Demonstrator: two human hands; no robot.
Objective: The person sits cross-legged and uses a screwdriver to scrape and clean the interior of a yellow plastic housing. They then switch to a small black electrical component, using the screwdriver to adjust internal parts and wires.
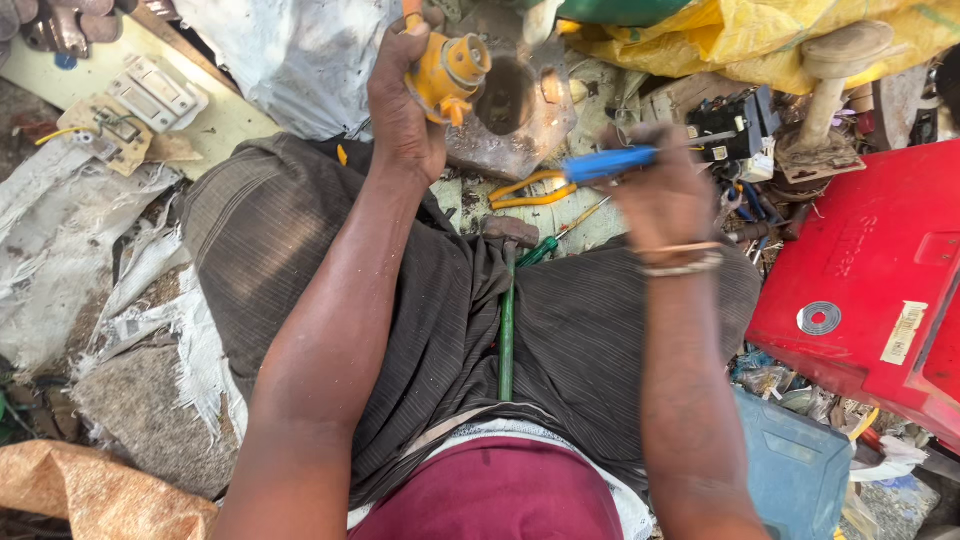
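Left hand (405, 110) raised over the left knee, fingers wrapped tight around a yellow plug (450, 75), round open end turned up and to the right. Plug held clear of the ground, just in front of a dented metal sheet (520, 130).

Right hand (665, 195) over the right knee, closed on a blue-handled screwdriver (610, 162); handle sticking out leftward from the fist, toward the plug but apart from it. Hand blurred, tip of tool not made out. Bangles (682, 258) on the right wrist.

Between the knees: hammer (508, 300) with green shaft lying on dark striped cloth (440, 330), head away from the body. Beside the head, a green screwdriver (540, 250). Further out, yellow-handled pliers (530, 190) on the ground.

Right side: red case (870, 270), slanted, with a ring-shaped washer (819, 318) on top. Below it, blue box (795, 465). Top left: white switch plate (155, 92) on a pale board. Top right: yellow sack (760, 35).
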